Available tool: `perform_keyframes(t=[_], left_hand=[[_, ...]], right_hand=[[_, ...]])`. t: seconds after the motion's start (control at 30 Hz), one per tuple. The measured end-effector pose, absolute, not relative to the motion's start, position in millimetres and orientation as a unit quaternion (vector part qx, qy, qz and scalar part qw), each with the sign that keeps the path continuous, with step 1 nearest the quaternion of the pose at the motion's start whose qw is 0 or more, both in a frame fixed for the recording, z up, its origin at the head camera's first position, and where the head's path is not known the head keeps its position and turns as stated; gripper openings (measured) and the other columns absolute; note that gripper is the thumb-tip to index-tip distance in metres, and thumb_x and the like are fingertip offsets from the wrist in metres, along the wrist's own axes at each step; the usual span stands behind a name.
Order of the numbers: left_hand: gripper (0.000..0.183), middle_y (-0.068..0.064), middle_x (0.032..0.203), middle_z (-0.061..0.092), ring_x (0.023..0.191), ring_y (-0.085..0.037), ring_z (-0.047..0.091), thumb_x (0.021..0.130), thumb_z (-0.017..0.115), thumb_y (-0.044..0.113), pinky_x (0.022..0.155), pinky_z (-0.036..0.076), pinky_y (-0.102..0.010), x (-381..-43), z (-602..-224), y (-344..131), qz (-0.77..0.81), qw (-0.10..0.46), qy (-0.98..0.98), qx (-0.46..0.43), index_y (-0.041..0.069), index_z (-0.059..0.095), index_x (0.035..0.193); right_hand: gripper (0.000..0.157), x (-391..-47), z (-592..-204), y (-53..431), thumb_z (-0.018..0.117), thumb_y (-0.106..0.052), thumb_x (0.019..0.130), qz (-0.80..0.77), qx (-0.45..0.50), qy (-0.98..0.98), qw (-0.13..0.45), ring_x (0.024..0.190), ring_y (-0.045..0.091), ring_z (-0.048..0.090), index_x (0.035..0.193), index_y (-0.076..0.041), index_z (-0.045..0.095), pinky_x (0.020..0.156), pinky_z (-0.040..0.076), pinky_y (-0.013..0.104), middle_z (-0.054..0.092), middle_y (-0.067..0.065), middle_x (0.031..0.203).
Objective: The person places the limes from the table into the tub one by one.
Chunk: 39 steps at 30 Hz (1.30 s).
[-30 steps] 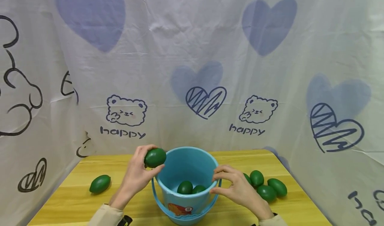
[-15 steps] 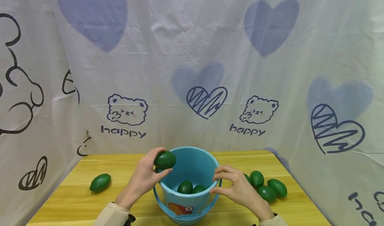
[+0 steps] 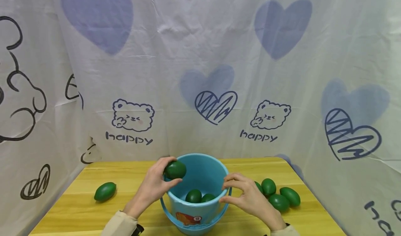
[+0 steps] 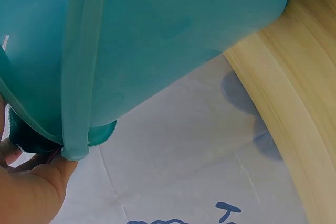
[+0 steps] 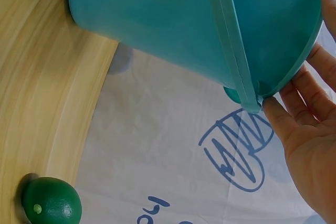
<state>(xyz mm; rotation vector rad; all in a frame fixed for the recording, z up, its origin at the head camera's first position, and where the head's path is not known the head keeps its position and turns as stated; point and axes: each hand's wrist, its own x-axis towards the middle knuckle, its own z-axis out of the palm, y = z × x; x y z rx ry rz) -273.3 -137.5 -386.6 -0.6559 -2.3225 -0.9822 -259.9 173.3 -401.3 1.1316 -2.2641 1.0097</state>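
Note:
A light blue bucket [image 3: 200, 208] stands upright on the table, with two limes [image 3: 193, 196] visible at its bottom. At its left rim, my left hand [image 3: 153, 183] grips another lime [image 3: 175, 170] with fingers over the top and thumb below. That lime is a dark shape behind the rim in the left wrist view. My right hand [image 3: 247, 194] holds the right rim, fingers and thumb bent along it. In the right wrist view, one fingertip of the right hand [image 5: 310, 150] touches the rim beside the handle joint.
One lime [image 3: 105, 191] lies on the wooden table [image 3: 75, 215] at the left. Several limes [image 3: 278, 203] lie together right of the bucket, partly behind the right hand. The bucket's handle [image 3: 166, 211] hangs down in front. A printed white cloth [image 3: 200, 135] encloses the back and sides.
My left hand has moved right with the lime, from outside the left rim to just over it, sinking slightly. My right hand and the bucket have stayed put.

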Motion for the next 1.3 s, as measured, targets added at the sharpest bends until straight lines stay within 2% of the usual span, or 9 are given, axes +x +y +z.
perform_keyframes(t=[0.37, 0.67, 1.03, 1.3], left_hand=[[0.066, -0.005, 0.116, 0.055, 0.102, -0.018, 0.053, 0.065, 0.082, 0.024, 0.082, 0.051, -0.036, -273.6, -383.4, -136.6, -0.360, 0.232, -0.873, -0.233, 0.012, 0.052, 0.122], [0.061, -0.003, 0.115, 0.055, 0.102, -0.020, 0.054, 0.067, 0.081, 0.024, 0.081, 0.051, -0.037, -273.4, -383.5, -136.4, -0.361, 0.221, -0.876, -0.230, 0.012, 0.054, 0.121], [0.049, 0.001, 0.113, 0.057, 0.098, -0.022, 0.056, 0.071, 0.078, 0.021, 0.076, 0.053, -0.033, -271.7, -387.2, -140.4, -0.376, 0.257, -0.855, -0.247, 0.015, 0.058, 0.116], [0.043, 0.005, 0.112, 0.058, 0.102, -0.018, 0.055, 0.074, 0.076, 0.022, 0.082, 0.051, -0.037, -270.5, -388.4, -151.8, -0.393, 0.280, -0.844, -0.235, 0.012, 0.061, 0.113]], right_hand=[[0.024, -260.1, -400.2, 173.0, 0.072, -0.039, 0.071, 0.359, 0.411, -0.812, 0.209, 0.098, 0.012, 0.053, 0.091, -0.029, 0.064, 0.082, 0.051, 0.031, 0.056, -0.009, 0.105], [0.024, -261.0, -401.3, 173.4, 0.073, -0.037, 0.071, 0.361, 0.413, -0.809, 0.213, 0.098, 0.013, 0.054, 0.091, -0.028, 0.064, 0.082, 0.051, 0.032, 0.056, -0.008, 0.106], [0.025, -263.4, -404.1, 173.0, 0.077, -0.029, 0.068, 0.353, 0.414, -0.809, 0.223, 0.095, 0.016, 0.055, 0.089, -0.024, 0.065, 0.079, 0.051, 0.031, 0.057, -0.005, 0.103], [0.024, -261.2, -401.4, 172.3, 0.073, -0.038, 0.070, 0.352, 0.405, -0.815, 0.217, 0.097, 0.012, 0.054, 0.090, -0.029, 0.064, 0.081, 0.051, 0.031, 0.056, -0.009, 0.105]])
